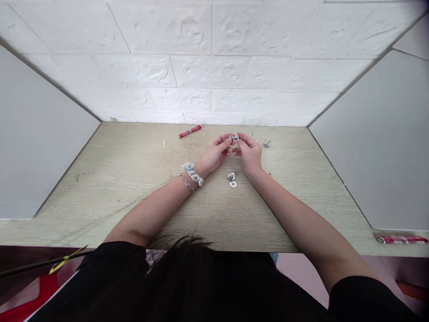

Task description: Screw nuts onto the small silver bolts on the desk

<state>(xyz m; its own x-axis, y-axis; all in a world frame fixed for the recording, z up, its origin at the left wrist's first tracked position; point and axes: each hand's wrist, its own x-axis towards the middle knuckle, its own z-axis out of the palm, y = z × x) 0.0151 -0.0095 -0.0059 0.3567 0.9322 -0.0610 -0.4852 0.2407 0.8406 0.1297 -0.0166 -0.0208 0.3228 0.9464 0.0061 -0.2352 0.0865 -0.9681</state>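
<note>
A small metal piece (233,137) is gripped by the fingertips of both the left hand (214,155) and the right hand (251,155), beyond the flat washer (233,184) on the desk (208,214); at that washer's far edge, a metal part (231,176) (its exact shape is unclear) is seen; a red tube (189,131) is placed farther off, leftward.
</note>
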